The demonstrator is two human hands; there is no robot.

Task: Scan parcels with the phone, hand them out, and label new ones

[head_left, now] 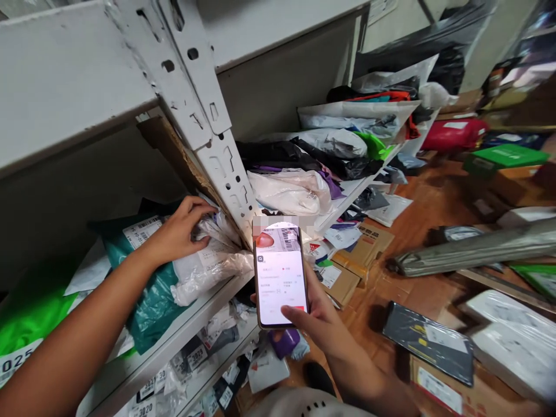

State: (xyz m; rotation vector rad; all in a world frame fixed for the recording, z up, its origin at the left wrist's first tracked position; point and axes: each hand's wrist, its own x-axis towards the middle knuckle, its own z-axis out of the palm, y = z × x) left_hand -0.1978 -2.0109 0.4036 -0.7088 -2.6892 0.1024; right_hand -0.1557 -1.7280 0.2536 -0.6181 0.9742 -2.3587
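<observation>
My right hand [321, 313] holds a smartphone [280, 289] upright, its thumb over the lower part of the lit screen. The screen shows a camera picture of a label at the top and a white page with small text below. On the shelf to the left, my left hand [185, 229] has its thumb and fingers curled around a white plastic parcel [204, 266] beside the metal post. A teal plastic parcel [152, 307] with a white label lies under my left forearm. Further left sits a bright green parcel [35, 313], partly behind my arm.
A perforated white shelf post [208, 127] stands between two bays. Bagged parcels, among them a pinkish-white one [291, 191], fill the right bay. Cardboard boxes [343, 278], a long wrapped roll [473, 249] and a black parcel [428, 341] lie on the wooden floor.
</observation>
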